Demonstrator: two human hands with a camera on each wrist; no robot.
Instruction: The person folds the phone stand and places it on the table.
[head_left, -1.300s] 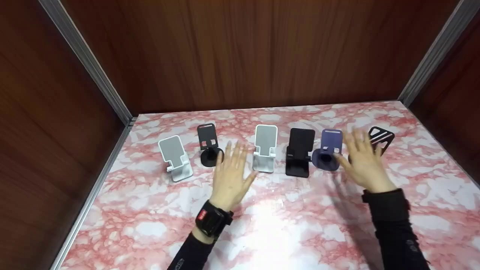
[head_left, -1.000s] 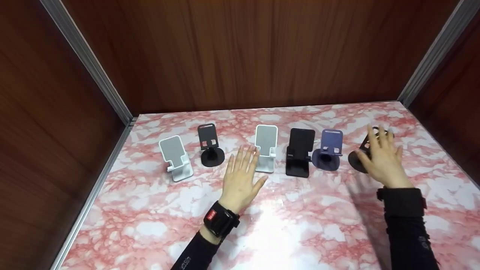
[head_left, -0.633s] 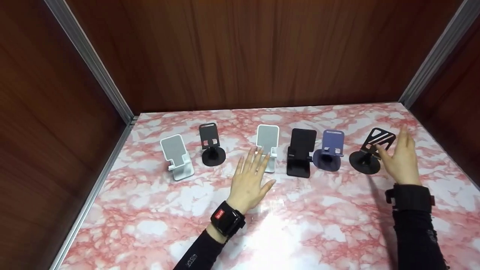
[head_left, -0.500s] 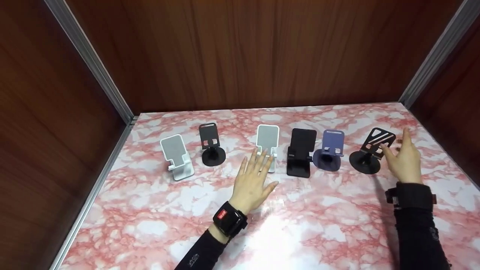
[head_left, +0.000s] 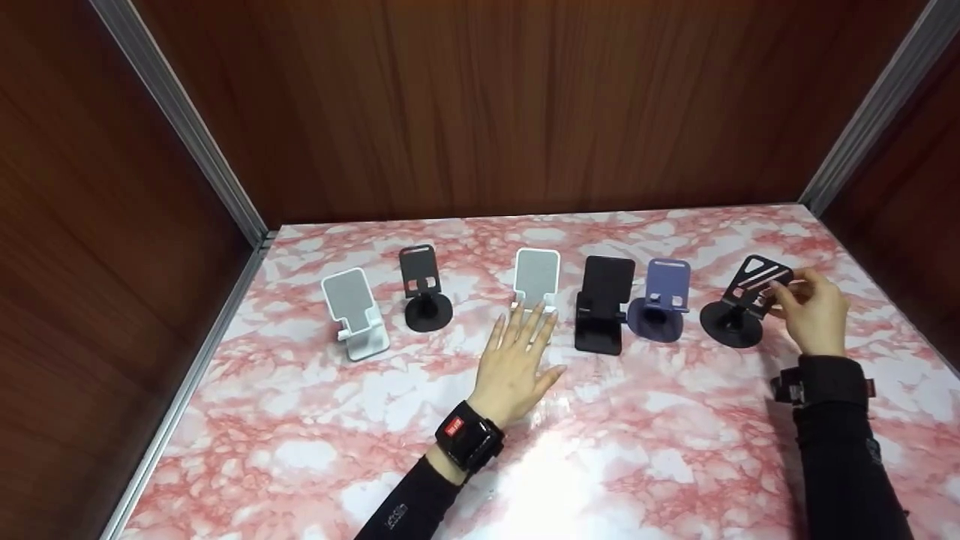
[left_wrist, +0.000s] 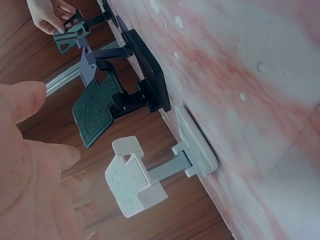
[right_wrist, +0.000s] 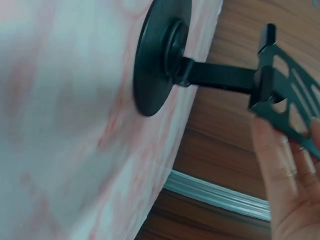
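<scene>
My right hand (head_left: 819, 313) pinches the right edge of a black phone stand's slotted plate, thumb in front and fingers behind. This black phone stand (head_left: 731, 327) has a round base that rests on the table. In the right wrist view, the fingers (right_wrist: 280, 165) lie along the edge of the tilted plate. My left hand (head_left: 514, 375) is spread, palm down, with its fingertips overlapping the lower part of a white phone stand (head_left: 536, 268) in the head view. Seen from the left wrist, the palm (left_wrist: 35, 185) is apart from that stand and holds nothing.
Along the same row stand another white phone stand (head_left: 349, 300), a small black round-based one (head_left: 418, 270), a black square-based one (head_left: 606, 281) and a purple one (head_left: 667, 281). Wood-grain panels (head_left: 525, 112) enclose the pink marbled table (head_left: 300, 465) at the back and sides.
The right hand has moved right past the purple stand to the slotted black one and closed on its plate edge. The left hand has drifted right and slightly nearer, still spread.
</scene>
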